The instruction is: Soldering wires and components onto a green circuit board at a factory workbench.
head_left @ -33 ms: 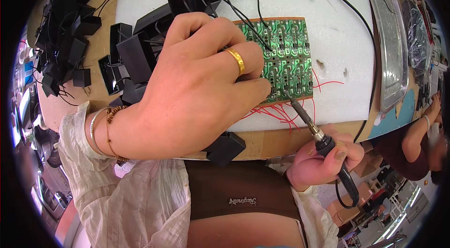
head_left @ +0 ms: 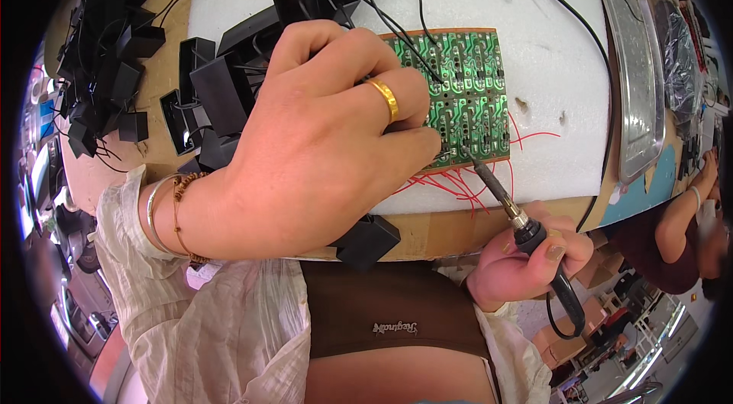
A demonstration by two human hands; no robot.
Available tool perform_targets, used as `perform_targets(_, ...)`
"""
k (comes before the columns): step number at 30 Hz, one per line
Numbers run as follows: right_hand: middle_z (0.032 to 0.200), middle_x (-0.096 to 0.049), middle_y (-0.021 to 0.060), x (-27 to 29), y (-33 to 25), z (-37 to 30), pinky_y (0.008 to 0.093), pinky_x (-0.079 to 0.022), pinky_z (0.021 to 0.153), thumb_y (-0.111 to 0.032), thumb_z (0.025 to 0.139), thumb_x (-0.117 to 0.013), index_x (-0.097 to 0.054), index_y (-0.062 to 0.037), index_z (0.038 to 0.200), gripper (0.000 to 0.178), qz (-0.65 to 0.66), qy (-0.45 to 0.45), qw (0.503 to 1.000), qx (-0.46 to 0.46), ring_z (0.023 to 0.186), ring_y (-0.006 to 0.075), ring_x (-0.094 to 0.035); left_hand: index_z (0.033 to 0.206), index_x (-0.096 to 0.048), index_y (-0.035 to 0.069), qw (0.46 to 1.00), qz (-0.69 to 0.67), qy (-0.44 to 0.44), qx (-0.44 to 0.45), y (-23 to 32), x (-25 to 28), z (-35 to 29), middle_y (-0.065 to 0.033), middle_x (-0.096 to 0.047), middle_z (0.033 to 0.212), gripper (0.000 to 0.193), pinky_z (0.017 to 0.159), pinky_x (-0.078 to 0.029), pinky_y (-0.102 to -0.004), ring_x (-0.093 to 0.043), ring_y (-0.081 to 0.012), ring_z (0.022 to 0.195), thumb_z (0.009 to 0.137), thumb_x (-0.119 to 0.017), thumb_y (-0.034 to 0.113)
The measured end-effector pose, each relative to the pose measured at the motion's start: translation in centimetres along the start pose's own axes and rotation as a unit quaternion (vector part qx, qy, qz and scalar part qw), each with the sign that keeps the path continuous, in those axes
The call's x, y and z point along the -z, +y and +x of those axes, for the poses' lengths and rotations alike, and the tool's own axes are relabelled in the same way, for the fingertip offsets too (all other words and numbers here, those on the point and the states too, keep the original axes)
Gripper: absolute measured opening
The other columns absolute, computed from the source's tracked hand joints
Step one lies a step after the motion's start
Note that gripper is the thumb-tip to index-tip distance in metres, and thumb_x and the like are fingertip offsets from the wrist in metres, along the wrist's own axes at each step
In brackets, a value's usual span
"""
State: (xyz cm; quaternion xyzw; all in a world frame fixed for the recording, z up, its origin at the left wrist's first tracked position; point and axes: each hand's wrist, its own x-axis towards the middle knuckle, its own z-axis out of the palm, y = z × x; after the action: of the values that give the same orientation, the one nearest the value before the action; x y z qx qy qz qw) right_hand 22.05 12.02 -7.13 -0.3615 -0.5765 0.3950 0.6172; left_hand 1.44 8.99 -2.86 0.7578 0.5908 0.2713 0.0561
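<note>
My left hand (head_left: 328, 121) reaches over the left part of a green circuit board panel (head_left: 477, 68) with its fingers curled down. Its fingertips are hidden, so I cannot make out what they pinch. In my right hand (head_left: 538, 259) is a soldering iron (head_left: 568, 298), held like a pen. The iron's tip (head_left: 475, 162) meets the board near its lower edge, close to my left little finger. Thin red wires (head_left: 458, 189) stick out under the board's near edge. Black wires (head_left: 418, 53) run from black plastic housings (head_left: 221, 95) onto the board.
A white foam sheet (head_left: 553, 53) lies under the board, on cardboard (head_left: 450, 232). More black housings (head_left: 126, 79) pile up at the far left. On the right are a metal tray (head_left: 645, 75), a black cable (head_left: 569, 7) and another person's arm (head_left: 676, 224).
</note>
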Motion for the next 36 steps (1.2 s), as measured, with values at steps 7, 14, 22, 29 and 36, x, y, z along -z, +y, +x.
perform_targets(7,0.056,-0.039,0.0074,0.1,-0.3,0.2,0.0241,-0.026,0.038,-0.019,0.080,-0.054,-0.034,-0.0036,0.076,0.025,0.025,-0.002,1.000,-0.003,0.039,0.0097,-0.031,0.068,-0.061,0.011,1.000,-0.005,0.002,0.000,0.1,0.0,-0.1,0.0027,-0.049,0.070,0.018,0.067,-0.031,-0.0338,-0.046,-0.0187,0.072,0.051,-0.068,0.011)
perform_targets(14,0.057,-0.040,0.0075,0.1,-0.1,0.2,0.0234,-0.026,0.040,-0.019,0.080,-0.053,-0.035,-0.0037,0.077,0.024,0.038,-0.001,0.999,-0.008,0.038,0.0098,-0.031,0.069,-0.061,0.009,1.000,-0.016,0.008,0.001,0.1,0.0,0.0,0.0020,-0.049,0.071,0.018,0.067,-0.031,-0.0342,-0.046,-0.0190,0.073,0.053,-0.069,0.011)
perform_targets(22,0.057,-0.039,0.0071,0.1,-0.1,0.1,0.0235,-0.028,0.040,-0.021,0.081,-0.054,-0.034,-0.0039,0.079,0.026,0.036,0.004,0.999,-0.013,0.039,0.0095,-0.032,0.070,-0.061,0.009,1.000,0.000,-0.001,0.014,0.4,0.1,0.1,0.0014,-0.049,0.073,0.018,0.068,-0.031,-0.0337,-0.046,-0.0194,0.073,0.053,-0.069,0.010)
perform_targets(29,0.053,-0.038,0.0043,-0.1,-0.4,0.3,0.0287,-0.039,0.059,-0.022,0.083,-0.044,-0.033,-0.0064,0.074,0.021,-0.017,-0.005,1.000,-0.019,0.043,0.0088,-0.035,0.079,-0.060,0.007,0.996,-0.065,-0.024,0.049,0.6,1.1,0.4,-0.0030,-0.049,0.078,0.025,0.072,-0.034,-0.0349,-0.048,-0.0220,0.079,0.055,-0.067,0.006)
perform_targets(36,0.057,-0.037,0.0039,-0.5,-0.9,1.1,0.0237,-0.034,0.049,-0.023,0.085,-0.043,-0.033,-0.0069,0.075,0.021,0.000,0.002,0.999,-0.040,0.044,0.0088,-0.034,0.080,-0.058,0.004,0.997,-0.068,-0.017,0.017,-0.2,1.3,0.5,-0.0050,-0.052,0.078,0.018,0.079,-0.039,-0.0378,-0.052,-0.0239,0.081,0.063,-0.065,0.002)
